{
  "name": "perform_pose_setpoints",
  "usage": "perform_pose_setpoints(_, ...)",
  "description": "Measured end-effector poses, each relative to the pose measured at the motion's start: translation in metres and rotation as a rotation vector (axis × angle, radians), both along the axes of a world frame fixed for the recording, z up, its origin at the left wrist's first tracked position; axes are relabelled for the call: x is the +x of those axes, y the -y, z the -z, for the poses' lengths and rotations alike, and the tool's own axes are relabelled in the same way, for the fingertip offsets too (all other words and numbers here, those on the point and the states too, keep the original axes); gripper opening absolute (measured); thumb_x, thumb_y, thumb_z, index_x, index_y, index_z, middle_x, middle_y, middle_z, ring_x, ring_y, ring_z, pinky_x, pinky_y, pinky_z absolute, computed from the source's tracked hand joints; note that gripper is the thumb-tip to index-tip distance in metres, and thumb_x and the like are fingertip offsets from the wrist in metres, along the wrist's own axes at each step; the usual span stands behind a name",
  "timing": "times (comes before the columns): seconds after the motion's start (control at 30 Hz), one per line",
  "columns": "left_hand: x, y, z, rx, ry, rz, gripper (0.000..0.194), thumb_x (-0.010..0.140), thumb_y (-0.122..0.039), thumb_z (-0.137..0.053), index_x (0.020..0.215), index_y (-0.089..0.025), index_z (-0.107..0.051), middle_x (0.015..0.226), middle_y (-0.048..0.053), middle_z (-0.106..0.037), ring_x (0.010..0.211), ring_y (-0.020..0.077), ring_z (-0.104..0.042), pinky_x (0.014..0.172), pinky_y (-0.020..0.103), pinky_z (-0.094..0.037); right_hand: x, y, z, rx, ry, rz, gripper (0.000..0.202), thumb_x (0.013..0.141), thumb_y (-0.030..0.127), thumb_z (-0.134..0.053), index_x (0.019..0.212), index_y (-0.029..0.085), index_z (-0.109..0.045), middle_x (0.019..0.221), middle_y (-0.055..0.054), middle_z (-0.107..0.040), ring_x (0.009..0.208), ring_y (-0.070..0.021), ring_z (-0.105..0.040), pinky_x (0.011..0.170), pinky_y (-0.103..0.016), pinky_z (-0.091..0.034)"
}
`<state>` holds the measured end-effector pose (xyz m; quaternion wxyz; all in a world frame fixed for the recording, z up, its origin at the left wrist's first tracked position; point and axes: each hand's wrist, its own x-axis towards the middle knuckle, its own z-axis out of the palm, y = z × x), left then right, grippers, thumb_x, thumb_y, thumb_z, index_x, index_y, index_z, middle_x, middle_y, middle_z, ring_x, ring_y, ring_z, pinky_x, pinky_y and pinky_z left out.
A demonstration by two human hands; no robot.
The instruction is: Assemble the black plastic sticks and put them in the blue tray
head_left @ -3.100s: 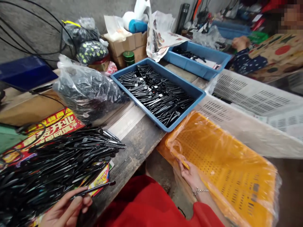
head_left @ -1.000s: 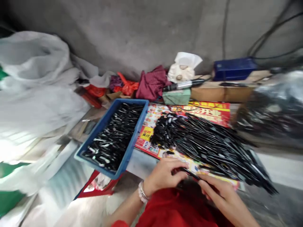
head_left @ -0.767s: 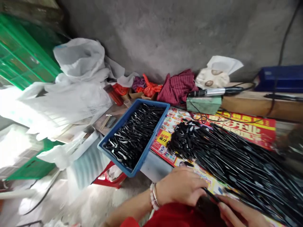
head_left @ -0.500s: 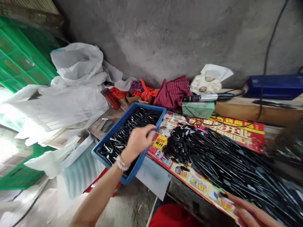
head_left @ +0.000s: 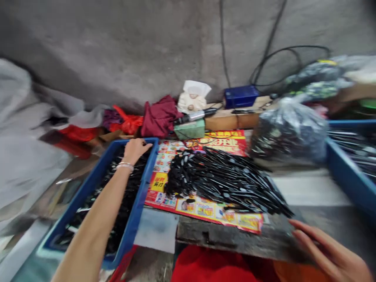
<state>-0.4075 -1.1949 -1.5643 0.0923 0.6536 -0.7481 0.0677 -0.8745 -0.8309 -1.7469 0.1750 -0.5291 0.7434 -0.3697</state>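
My left hand (head_left: 135,151), a band round its wrist, is over the far end of a blue tray (head_left: 152,156) on the left. Its fingers are curled; what they hold, if anything, is hidden. Inside the tray lie many small black glossy pieces (head_left: 96,196). My right hand (head_left: 331,250) is at the lower right with its fingers stretched out and nothing visible in them. Beyond it, a heap of long slender black pieces (head_left: 235,184), some with flat rounded ends, lies on a red and yellow printed sheet (head_left: 199,211).
Behind the sheet are a green box (head_left: 190,129) with a silver-black tool (head_left: 195,115) on it, a maroon cloth (head_left: 158,117) and a blue box (head_left: 241,96). A filled clear plastic bag (head_left: 289,129) and another blue tray (head_left: 343,168) stand to the right.
The view has swung right, bringing in the plastic bag and second tray. My left hand has gone from the tray's near-right side to its far end. My right hand is now apart from the heap.
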Motion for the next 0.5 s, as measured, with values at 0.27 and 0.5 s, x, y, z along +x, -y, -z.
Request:
perform_pose_setpoints(0.27, -0.038, -0.056, -0.001, 0.021, -0.272, 0.25, 0.034, 0.085, -0.048, -0.051, 0.094, -0.023, -0.072, 0.084, -0.003, -0.074, 0.075, 0.0184, -0.067, 0.076, 0.03, -0.051, -0.003, 0.051, -0.021, -0.039, -0.209, 0.079, 0.046, 0.091, 0.047, -0.046, 0.125, 0.017, -0.057, 0.123, -0.013, -0.06, 0.111, -0.0275, -0.058, 0.099, -0.044, -0.044)
perform_pose_setpoints(0.5, -0.09, -0.169, 0.051, 0.317, -0.543, 0.401, 0.026, 0.082, -0.042, -0.057, 0.087, -0.023, -0.075, 0.089, 0.003, -0.076, 0.081, 0.0217, -0.07, 0.076, 0.027, -0.053, -0.008, 0.105, -0.014, 0.013, -0.194, -0.017, 0.056, 0.083, 0.041, -0.055, 0.133, 0.015, -0.053, 0.105, -0.013, -0.062, 0.091, -0.0263, -0.061, 0.081, -0.039, -0.049)
